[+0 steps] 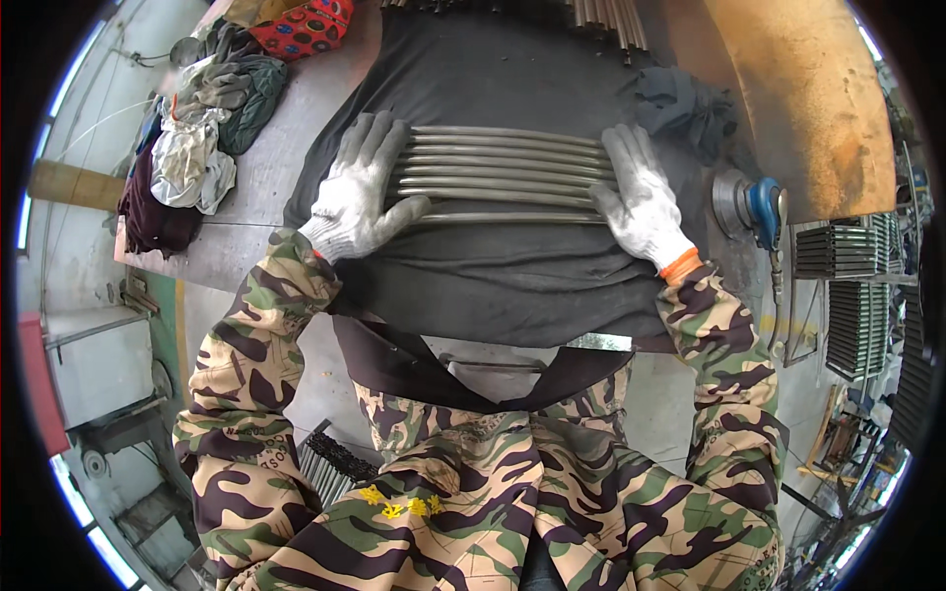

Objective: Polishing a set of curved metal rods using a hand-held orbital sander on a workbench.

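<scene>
Several thin metal rods [503,165] lie side by side across a dark cloth [473,266] on the table. One rod [512,219] sits slightly apart, nearer to me. My left hand [360,192], in a pale grey work glove, lies flat over the rods' left ends with its fingers stretched and its thumb by the near rod. At their right ends my right hand [639,197], gloved too with an orange cuff, rests with its fingers pointing away from me. The rod ends under both gloves are partly hidden.
More rods [611,22] lie at the table's far edge. A blue-bodied sander [764,209] stands right of the cloth, near a curved tan board [818,108]. Crumpled rags [197,138] are piled at the left. Dark racks of stacked bars [855,330] stand at the right.
</scene>
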Action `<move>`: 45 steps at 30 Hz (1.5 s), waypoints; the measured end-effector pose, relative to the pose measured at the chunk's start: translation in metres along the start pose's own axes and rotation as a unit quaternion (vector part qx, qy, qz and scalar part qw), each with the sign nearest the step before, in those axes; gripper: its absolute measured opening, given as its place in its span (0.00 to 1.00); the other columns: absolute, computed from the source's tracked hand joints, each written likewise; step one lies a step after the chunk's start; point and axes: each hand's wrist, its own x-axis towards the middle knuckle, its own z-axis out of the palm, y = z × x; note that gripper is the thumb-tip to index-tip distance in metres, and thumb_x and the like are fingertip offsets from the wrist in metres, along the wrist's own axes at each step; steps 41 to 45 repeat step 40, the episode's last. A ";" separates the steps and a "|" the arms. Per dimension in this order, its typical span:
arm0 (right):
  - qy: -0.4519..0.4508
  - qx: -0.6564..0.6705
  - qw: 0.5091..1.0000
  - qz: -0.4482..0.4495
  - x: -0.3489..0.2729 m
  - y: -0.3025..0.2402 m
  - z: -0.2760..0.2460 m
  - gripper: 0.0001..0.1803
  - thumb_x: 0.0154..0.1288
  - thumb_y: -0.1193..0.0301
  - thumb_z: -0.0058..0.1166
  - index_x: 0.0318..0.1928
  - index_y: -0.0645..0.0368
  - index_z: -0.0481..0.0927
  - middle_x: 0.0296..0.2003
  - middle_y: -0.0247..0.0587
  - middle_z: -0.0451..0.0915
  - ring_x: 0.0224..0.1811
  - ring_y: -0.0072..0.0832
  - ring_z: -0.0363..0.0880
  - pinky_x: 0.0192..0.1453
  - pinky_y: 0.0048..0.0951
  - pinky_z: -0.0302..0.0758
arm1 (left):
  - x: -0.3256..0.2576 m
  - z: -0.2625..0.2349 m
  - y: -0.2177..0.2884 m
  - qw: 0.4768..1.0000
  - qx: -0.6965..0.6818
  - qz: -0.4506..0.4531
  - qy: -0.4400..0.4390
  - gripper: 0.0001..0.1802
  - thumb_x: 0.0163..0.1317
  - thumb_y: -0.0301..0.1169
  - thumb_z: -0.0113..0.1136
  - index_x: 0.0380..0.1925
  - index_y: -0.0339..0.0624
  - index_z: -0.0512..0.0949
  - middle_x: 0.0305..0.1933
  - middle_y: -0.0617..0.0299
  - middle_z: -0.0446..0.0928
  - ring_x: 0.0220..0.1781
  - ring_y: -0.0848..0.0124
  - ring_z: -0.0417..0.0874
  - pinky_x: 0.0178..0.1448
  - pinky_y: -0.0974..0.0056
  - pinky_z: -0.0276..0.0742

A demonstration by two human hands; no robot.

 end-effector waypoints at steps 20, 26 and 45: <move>-0.053 -0.066 0.996 0.023 -0.003 -0.017 -0.012 0.51 0.67 0.50 0.67 0.80 0.65 0.62 0.79 0.66 0.61 0.86 0.65 0.52 0.90 0.57 0.50 | 0.015 0.009 0.012 0.998 0.061 -0.021 -0.006 0.46 0.66 0.50 0.67 0.74 0.27 0.66 0.77 0.32 0.66 0.80 0.30 0.61 0.83 0.36 0.60; 0.033 0.211 0.965 0.153 0.011 0.016 -0.020 0.30 0.72 0.56 0.63 0.69 0.57 0.80 0.65 0.53 0.83 0.73 0.52 0.77 0.78 0.49 0.72 | 0.022 0.009 0.006 0.998 0.022 -0.046 -0.044 0.46 0.65 0.51 0.69 0.74 0.29 0.68 0.77 0.33 0.68 0.82 0.31 0.61 0.85 0.38 0.58; 0.081 0.349 0.920 0.160 0.020 0.069 -0.053 0.31 0.79 0.52 0.60 0.75 0.51 0.78 0.74 0.54 0.78 0.79 0.46 0.73 0.84 0.47 0.66 | 0.019 0.025 0.000 0.997 0.048 -0.061 -0.023 0.45 0.74 0.50 0.64 0.80 0.30 0.62 0.83 0.35 0.62 0.86 0.32 0.56 0.87 0.41 0.58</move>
